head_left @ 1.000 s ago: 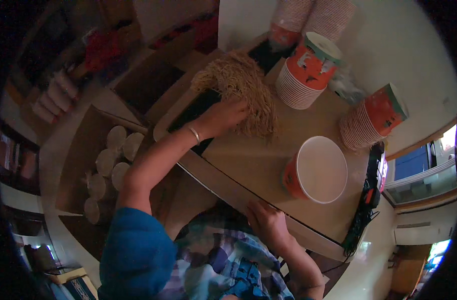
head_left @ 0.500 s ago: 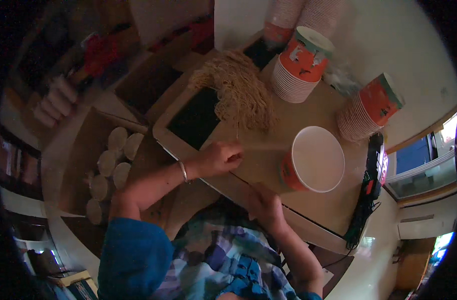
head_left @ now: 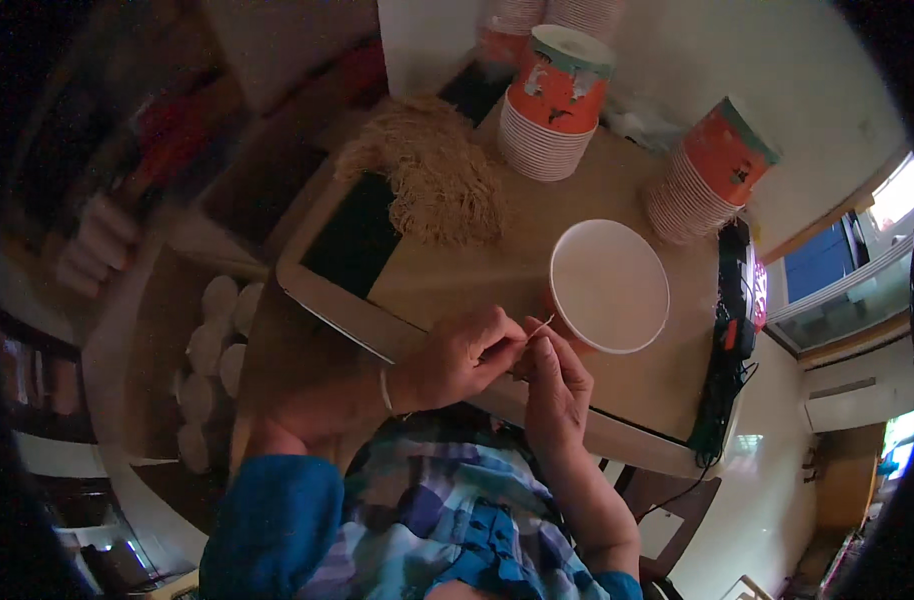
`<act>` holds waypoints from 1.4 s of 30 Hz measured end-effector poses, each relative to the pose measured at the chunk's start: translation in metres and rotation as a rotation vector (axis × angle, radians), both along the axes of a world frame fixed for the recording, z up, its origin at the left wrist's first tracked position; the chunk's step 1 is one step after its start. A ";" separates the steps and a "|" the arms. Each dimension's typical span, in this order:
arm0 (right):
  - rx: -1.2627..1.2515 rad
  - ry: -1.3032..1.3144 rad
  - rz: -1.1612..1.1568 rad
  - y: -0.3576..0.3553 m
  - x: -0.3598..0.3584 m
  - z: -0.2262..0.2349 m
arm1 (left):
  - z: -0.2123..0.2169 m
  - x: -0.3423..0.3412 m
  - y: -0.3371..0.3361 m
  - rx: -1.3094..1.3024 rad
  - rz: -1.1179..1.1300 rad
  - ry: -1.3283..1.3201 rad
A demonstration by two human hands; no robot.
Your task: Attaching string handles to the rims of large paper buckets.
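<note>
My left hand (head_left: 474, 352) and my right hand (head_left: 555, 384) meet at the near edge of the table, fingertips almost touching. Between them is a thin pale strand (head_left: 541, 327), pinched by the fingers of both; its short end sticks up past the right thumb. Just beyond and to the right stands a paper tub (head_left: 609, 285), white inside with an orange outer wall. A heap of tan, stringy strands (head_left: 432, 175) lies farther back on the left, on top of a dark green patch of the table.
Two stacks of upturned paper tubs, the middle stack (head_left: 557, 105) and the right stack (head_left: 712, 172), stand behind. A black power strip with cables (head_left: 729, 330) runs along the right edge. Left of the table (head_left: 457, 285), a cardboard box (head_left: 152, 355) holds several round pale pieces.
My left hand has moved right to join my right hand, which has shifted slightly up. The strand's end now shows between the fingertips. The whole view has shifted a little.
</note>
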State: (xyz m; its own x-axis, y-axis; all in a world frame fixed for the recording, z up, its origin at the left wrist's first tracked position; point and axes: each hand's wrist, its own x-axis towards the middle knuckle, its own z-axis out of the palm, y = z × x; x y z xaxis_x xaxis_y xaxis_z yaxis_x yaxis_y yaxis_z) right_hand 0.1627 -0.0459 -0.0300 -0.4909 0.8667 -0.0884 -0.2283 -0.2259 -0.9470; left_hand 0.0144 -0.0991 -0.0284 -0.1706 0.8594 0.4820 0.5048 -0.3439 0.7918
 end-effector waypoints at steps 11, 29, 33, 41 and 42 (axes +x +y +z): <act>0.010 0.072 0.051 0.000 0.018 0.009 | 0.007 0.016 -0.011 0.091 -0.018 0.355; 0.162 -0.126 0.052 0.025 0.079 0.066 | -0.018 0.065 -0.003 0.180 -0.351 0.364; 0.273 -0.241 0.009 0.028 0.084 0.063 | 0.007 0.042 0.023 0.194 -0.259 0.230; 0.371 -0.256 0.031 0.028 0.069 0.048 | 0.058 0.029 0.043 0.041 -0.211 0.147; 0.410 -0.250 0.028 0.028 0.066 0.048 | 0.057 0.029 0.044 0.038 -0.210 0.148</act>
State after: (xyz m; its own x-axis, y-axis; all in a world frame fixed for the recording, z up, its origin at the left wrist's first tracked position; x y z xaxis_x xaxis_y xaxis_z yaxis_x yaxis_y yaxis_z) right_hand 0.2290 -0.0180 0.0183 -0.5214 0.8418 0.1394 0.0189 0.1747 -0.9844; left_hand 0.0431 -0.0552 0.0290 0.0840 0.8493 0.5212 0.5287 -0.4813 0.6991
